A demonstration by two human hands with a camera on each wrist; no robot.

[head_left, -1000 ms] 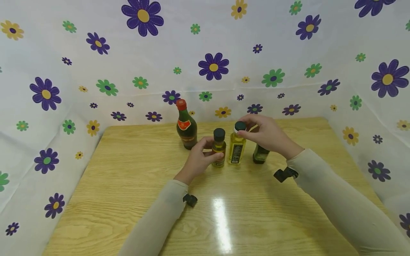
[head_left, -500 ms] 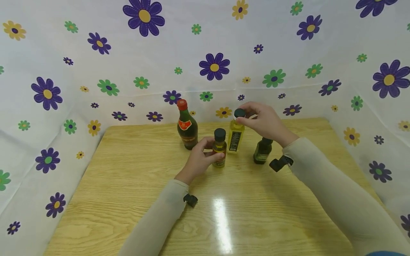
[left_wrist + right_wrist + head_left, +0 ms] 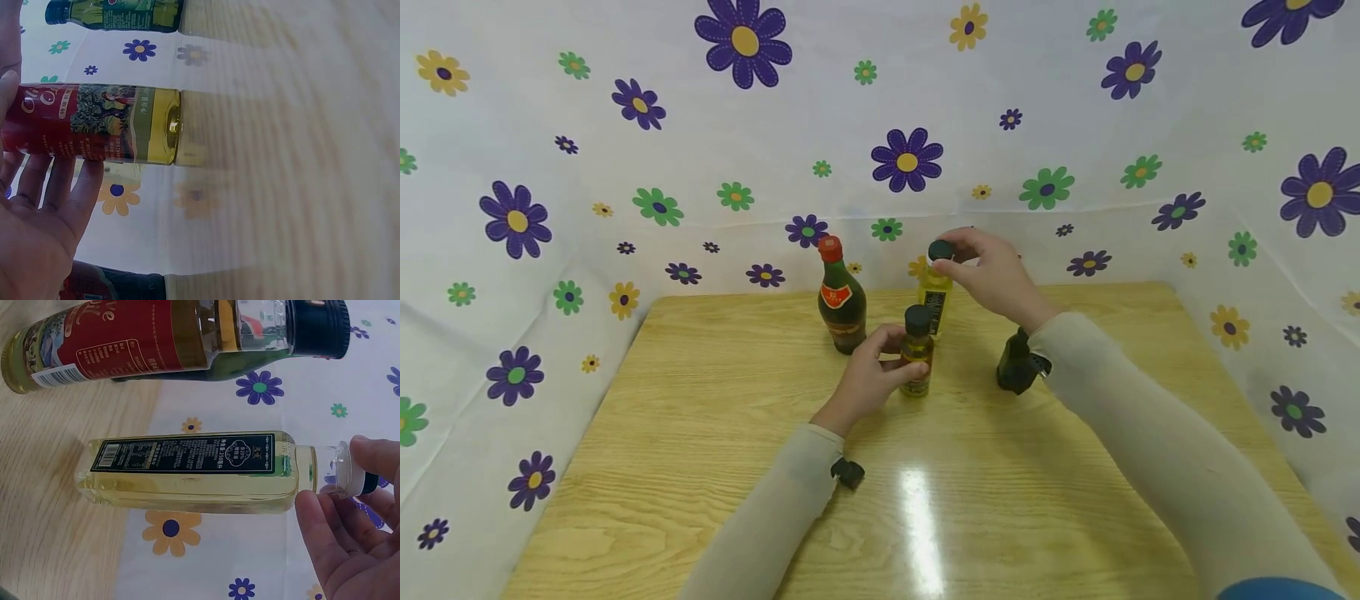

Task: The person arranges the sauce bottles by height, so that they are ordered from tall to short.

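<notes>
My left hand (image 3: 898,354) grips a small oil bottle (image 3: 917,357) with a black cap and a red label (image 3: 94,125); it stands on the wooden table (image 3: 700,400). Just behind it, my right hand (image 3: 951,257) pinches the black cap (image 3: 353,478) of a taller, clear bottle of pale yellow oil (image 3: 934,292) (image 3: 187,472). The small bottle hides the tall bottle's base, so I cannot tell whether it rests on the table.
A dark bottle with a red cap (image 3: 841,296) stands left of the two held bottles. A dark green bottle (image 3: 1015,367) stands to the right, partly behind my right forearm. A flowered cloth (image 3: 625,125) walls the table on three sides.
My right hand has carried the yellow bottle back and to the left, from beside the small bottle to behind it. The left hand and the small bottle have stayed put.
</notes>
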